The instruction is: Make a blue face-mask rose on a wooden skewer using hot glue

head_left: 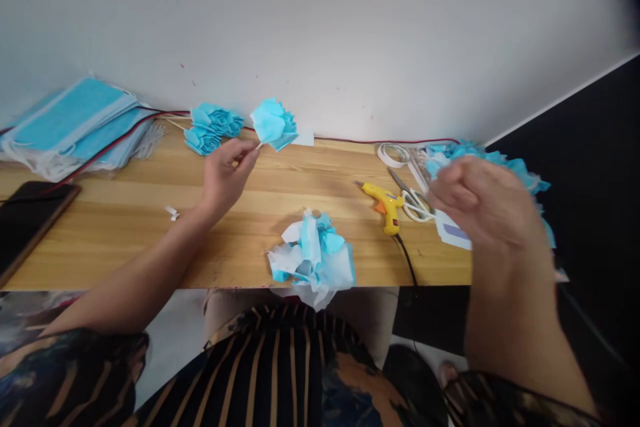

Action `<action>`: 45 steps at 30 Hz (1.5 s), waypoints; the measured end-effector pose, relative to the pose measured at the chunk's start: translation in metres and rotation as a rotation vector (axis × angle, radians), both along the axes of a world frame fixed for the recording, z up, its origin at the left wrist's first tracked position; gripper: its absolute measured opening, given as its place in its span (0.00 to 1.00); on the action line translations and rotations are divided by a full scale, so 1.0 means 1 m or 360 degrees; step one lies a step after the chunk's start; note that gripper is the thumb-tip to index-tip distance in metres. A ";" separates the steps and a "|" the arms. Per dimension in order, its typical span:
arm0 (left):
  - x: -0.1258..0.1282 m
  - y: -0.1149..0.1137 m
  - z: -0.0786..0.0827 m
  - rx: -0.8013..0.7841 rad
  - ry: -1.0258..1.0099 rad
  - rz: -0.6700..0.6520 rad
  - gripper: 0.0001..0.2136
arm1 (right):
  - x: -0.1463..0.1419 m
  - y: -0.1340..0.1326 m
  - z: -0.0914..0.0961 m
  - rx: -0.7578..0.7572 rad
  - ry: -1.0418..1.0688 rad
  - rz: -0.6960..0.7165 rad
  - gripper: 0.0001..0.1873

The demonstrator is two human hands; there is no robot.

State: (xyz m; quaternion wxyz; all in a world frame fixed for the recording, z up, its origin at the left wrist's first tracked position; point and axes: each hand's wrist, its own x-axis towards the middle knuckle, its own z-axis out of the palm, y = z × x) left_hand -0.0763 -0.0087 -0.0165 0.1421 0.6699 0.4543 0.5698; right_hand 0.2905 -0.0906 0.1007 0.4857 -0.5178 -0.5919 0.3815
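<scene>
My left hand is pinched on the thin stem of a blue flower made of mask fabric, holding it up near the wall. Two finished blue flowers lie just left of it on the wooden table. My right hand hovers blurred over the right end of the table with its fingers curled; whether it holds anything is unclear. It is close to the white-handled scissors and a heap of blue fabric pieces. A pile of blue and white scraps sits at the front edge.
A yellow glue gun lies right of centre, its black cord dropping over the front edge. A stack of blue face masks sits at the back left, a dark phone at the left edge. A red wire runs along the wall.
</scene>
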 end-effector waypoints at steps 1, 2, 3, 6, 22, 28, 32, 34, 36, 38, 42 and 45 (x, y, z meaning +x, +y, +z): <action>0.000 0.000 0.000 -0.0009 0.0009 -0.0001 0.09 | 0.017 -0.017 -0.002 0.0012 -0.0078 -0.0105 0.22; 0.000 0.001 -0.001 -0.0017 0.0013 -0.0003 0.09 | 0.034 -0.036 -0.007 -0.0015 -0.0114 -0.0244 0.25; 0.000 0.001 -0.002 -0.0023 0.0011 -0.0007 0.09 | 0.049 -0.055 -0.015 -0.0089 -0.0139 -0.0386 0.22; -0.001 0.003 -0.005 -0.0033 -0.0019 -0.0024 0.08 | 0.095 -0.114 -0.054 -0.0288 -0.0163 -0.0663 0.18; 0.000 -0.005 0.010 -0.0176 -0.0193 -0.0231 0.15 | 0.044 -0.106 -0.078 0.0049 -0.0978 -0.0463 0.28; 0.006 -0.011 0.016 -0.0231 -0.0269 -0.0349 0.20 | -0.075 0.015 -0.102 0.0308 -0.0409 0.0253 0.61; 0.006 -0.012 0.016 -0.0274 -0.0331 -0.0401 0.21 | -0.127 0.066 -0.099 0.0467 -0.0309 0.0542 0.72; 0.005 -0.012 0.016 -0.0302 -0.0374 -0.0397 0.22 | -0.141 0.081 -0.092 0.0518 -0.0275 0.0635 0.72; 0.004 -0.011 0.016 -0.0327 -0.0425 -0.0413 0.23 | -0.148 0.090 -0.088 0.0559 -0.0230 0.0693 0.70; 0.003 -0.010 0.016 -0.0353 -0.0448 -0.0448 0.25 | -0.151 0.096 -0.088 0.0584 -0.0145 0.0736 0.65; 0.002 -0.009 0.016 -0.0445 -0.0349 -0.0519 0.25 | -0.151 0.102 -0.100 0.0522 0.0055 0.0806 0.53; 0.000 -0.007 0.014 -0.0478 -0.0198 -0.0543 0.23 | -0.144 0.102 -0.109 0.0419 0.0099 0.0759 0.54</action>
